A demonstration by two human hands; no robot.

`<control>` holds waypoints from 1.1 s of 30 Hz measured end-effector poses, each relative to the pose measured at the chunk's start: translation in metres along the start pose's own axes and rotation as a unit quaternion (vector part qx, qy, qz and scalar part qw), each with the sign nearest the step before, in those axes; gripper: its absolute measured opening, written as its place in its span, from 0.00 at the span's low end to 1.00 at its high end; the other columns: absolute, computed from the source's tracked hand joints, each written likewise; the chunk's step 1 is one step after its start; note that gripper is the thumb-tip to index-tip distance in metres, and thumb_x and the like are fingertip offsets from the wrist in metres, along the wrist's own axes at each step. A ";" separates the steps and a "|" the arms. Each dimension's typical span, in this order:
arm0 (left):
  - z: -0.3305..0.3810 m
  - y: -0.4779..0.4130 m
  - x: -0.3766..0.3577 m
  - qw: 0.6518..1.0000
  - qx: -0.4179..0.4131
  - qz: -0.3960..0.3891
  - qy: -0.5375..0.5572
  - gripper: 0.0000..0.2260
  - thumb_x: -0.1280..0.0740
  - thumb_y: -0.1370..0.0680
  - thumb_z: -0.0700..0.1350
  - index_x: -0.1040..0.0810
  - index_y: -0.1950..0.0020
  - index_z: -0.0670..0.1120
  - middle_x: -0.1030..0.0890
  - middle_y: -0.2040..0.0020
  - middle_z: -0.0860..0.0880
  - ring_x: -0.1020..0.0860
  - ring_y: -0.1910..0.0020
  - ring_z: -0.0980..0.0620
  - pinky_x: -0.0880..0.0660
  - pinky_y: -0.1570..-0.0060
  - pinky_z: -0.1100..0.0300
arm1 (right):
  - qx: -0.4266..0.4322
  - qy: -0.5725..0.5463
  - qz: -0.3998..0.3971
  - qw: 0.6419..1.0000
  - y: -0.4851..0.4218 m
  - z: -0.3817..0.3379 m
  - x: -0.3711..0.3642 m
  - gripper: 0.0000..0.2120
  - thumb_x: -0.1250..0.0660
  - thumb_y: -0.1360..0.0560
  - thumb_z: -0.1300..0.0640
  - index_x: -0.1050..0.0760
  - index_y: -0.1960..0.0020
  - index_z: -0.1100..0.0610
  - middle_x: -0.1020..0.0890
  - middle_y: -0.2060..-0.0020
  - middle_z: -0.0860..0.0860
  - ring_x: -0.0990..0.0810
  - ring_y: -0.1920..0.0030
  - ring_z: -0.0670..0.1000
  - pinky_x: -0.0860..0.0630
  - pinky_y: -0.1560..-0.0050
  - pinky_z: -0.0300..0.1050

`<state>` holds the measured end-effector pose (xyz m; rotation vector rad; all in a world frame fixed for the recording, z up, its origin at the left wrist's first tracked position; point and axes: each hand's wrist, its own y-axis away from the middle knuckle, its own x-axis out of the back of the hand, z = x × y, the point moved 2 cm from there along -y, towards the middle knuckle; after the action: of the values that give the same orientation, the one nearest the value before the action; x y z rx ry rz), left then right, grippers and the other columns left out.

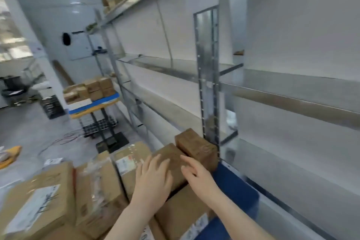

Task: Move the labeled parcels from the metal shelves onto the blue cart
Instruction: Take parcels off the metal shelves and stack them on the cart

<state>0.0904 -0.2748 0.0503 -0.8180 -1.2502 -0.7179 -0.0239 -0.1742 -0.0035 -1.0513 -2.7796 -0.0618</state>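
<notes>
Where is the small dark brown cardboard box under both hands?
Head view, lower centre: the small box lies atop the parcels on the blue cart, just left of another dark brown box beside the metal shelf post.

Small boxes are a darker plain brown, while the big parcel up front is lighter tan with a white label printed in black. Cart underneath is deep blue. Shelves are bare silver-grey metal, wall white, floor pale grey with thin red wires. Far trolley has a blue and yellow-orange edge and black legs.
</notes>
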 end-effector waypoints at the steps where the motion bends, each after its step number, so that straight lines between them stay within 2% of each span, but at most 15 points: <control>1: 0.028 -0.008 -0.003 0.999 -0.041 0.005 0.027 0.20 0.47 0.18 0.52 0.37 0.26 0.55 0.39 0.24 0.51 0.45 0.24 0.48 0.47 0.27 0.49 | -0.012 0.012 0.035 0.999 0.022 0.006 0.026 0.17 0.40 0.22 0.43 0.33 0.34 0.35 0.31 0.37 0.33 0.32 0.36 0.37 0.34 0.41 0.32; 3: 0.094 -0.016 -0.013 0.986 -0.128 0.024 0.105 0.18 0.41 0.20 0.49 0.30 0.30 0.49 0.31 0.29 0.46 0.33 0.30 0.43 0.36 0.32 0.45 | -0.028 0.053 0.135 0.989 0.072 0.022 0.085 0.18 0.40 0.22 0.45 0.33 0.33 0.37 0.31 0.37 0.34 0.32 0.38 0.37 0.35 0.40 0.30; 5: 0.173 -0.012 -0.031 0.963 -0.200 0.008 0.180 0.17 0.37 0.22 0.45 0.26 0.34 0.43 0.25 0.35 0.39 0.25 0.39 0.35 0.28 0.42 0.40 | -0.042 0.113 0.245 0.962 0.138 0.039 0.153 0.19 0.40 0.22 0.49 0.32 0.31 0.43 0.30 0.35 0.40 0.31 0.36 0.40 0.35 0.36 0.33; 7: 0.258 0.012 -0.051 0.942 -0.253 -0.046 0.216 0.20 0.34 0.23 0.42 0.29 0.31 0.43 0.27 0.34 0.37 0.26 0.40 0.32 0.29 0.43 0.39 | -0.075 0.147 0.340 0.926 0.218 0.049 0.217 0.19 0.40 0.21 0.52 0.33 0.30 0.47 0.31 0.33 0.45 0.32 0.34 0.43 0.37 0.32 0.38; 10: 0.375 0.076 -0.071 0.892 -0.366 -0.086 0.250 0.24 0.35 0.23 0.42 0.34 0.27 0.45 0.30 0.30 0.40 0.28 0.36 0.35 0.32 0.38 0.41 | -0.120 0.148 0.473 0.860 0.353 0.053 0.295 0.19 0.40 0.21 0.53 0.32 0.30 0.48 0.31 0.33 0.46 0.31 0.34 0.45 0.34 0.33 0.43; 12: 0.441 0.128 -0.078 0.853 -0.440 -0.109 0.258 0.24 0.36 0.22 0.43 0.36 0.26 0.47 0.31 0.30 0.42 0.30 0.33 0.39 0.33 0.36 0.44 | -0.144 0.154 0.552 0.807 0.442 0.054 0.334 0.18 0.39 0.21 0.54 0.32 0.31 0.48 0.30 0.34 0.46 0.29 0.36 0.46 0.32 0.35 0.42; 15: 0.527 0.204 -0.082 0.804 -0.518 -0.134 0.258 0.24 0.39 0.20 0.46 0.40 0.24 0.49 0.34 0.27 0.45 0.33 0.30 0.43 0.37 0.32 0.47 | -0.172 0.164 0.620 0.748 0.561 0.059 0.373 0.16 0.39 0.21 0.53 0.31 0.33 0.45 0.28 0.38 0.43 0.27 0.40 0.45 0.30 0.41 0.38; 18: 0.600 0.271 -0.087 0.775 -0.548 -0.165 0.268 0.24 0.42 0.19 0.48 0.43 0.23 0.51 0.38 0.25 0.47 0.37 0.27 0.46 0.40 0.30 0.50 | -0.183 0.173 0.662 0.706 0.657 0.068 0.410 0.13 0.38 0.22 0.53 0.29 0.40 0.41 0.26 0.46 0.37 0.26 0.44 0.43 0.34 0.50 0.27; 21: 0.659 0.330 -0.101 0.769 -0.537 -0.196 0.286 0.24 0.43 0.19 0.50 0.44 0.23 0.53 0.43 0.23 0.49 0.43 0.25 0.50 0.43 0.29 0.53 | -0.198 0.197 0.667 0.691 0.727 0.085 0.452 0.17 0.38 0.23 0.54 0.30 0.35 0.44 0.27 0.40 0.42 0.27 0.41 0.43 0.32 0.44 0.35; 24: 0.706 0.386 -0.122 0.764 -0.523 -0.249 0.285 0.24 0.45 0.18 0.51 0.47 0.23 0.55 0.49 0.21 0.50 0.47 0.24 0.51 0.45 0.28 0.53 | -0.234 0.228 0.631 0.704 0.773 0.111 0.488 0.19 0.39 0.22 0.53 0.32 0.32 0.45 0.31 0.35 0.44 0.28 0.42 0.42 0.34 0.44 0.36; 27: 0.743 0.426 -0.142 0.764 -0.518 -0.268 0.276 0.25 0.46 0.18 0.54 0.49 0.23 0.57 0.51 0.21 0.51 0.48 0.24 0.50 0.45 0.28 0.52 | -0.274 0.255 0.588 0.717 0.791 0.136 0.514 0.20 0.40 0.21 0.54 0.34 0.29 0.48 0.34 0.31 0.47 0.29 0.35 0.49 0.34 0.38 0.39; 30: 0.763 0.443 -0.163 0.768 -0.508 -0.285 0.266 0.24 0.47 0.19 0.57 0.51 0.24 0.60 0.54 0.21 0.54 0.49 0.23 0.50 0.45 0.27 0.50 | -0.259 0.292 0.569 0.723 0.787 0.151 0.525 0.20 0.42 0.20 0.58 0.33 0.29 0.52 0.34 0.30 0.49 0.36 0.30 0.49 0.39 0.34 0.37; 33: 0.776 0.438 -0.182 0.776 -0.502 -0.285 0.254 0.24 0.47 0.19 0.57 0.50 0.24 0.60 0.56 0.21 0.57 0.50 0.23 0.50 0.45 0.27 0.48 | -0.244 0.305 0.562 0.729 0.777 0.161 0.533 0.21 0.42 0.21 0.60 0.33 0.29 0.51 0.35 0.29 0.48 0.37 0.29 0.49 0.37 0.31 0.43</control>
<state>0.0213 0.6202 -0.0974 -0.9694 -0.5175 -2.0609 0.0732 0.7730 -0.0865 -2.1404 -1.2126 -0.8146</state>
